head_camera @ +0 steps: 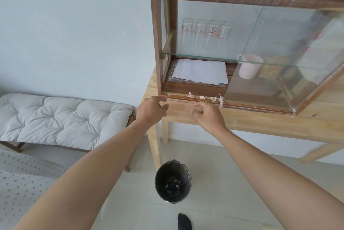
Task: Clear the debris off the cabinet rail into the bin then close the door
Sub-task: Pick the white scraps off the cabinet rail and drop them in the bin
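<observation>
A wooden cabinet with glass sliding doors stands on a light wooden table. Its left side is open, and the glass door is slid to the right. Several small white paper scraps lie along the bottom rail. My left hand is just below the rail's left end, fingers loosely curled, holding nothing. My right hand hovers just below the scraps, with its fingers apart and empty. A black bin with a dark liner stands on the floor below, with some scraps inside.
Inside the cabinet are white papers, a pink mug and glass beakers on the glass shelf. A cushioned bench stands to the left. A foot in a dark sock is near the bottom edge.
</observation>
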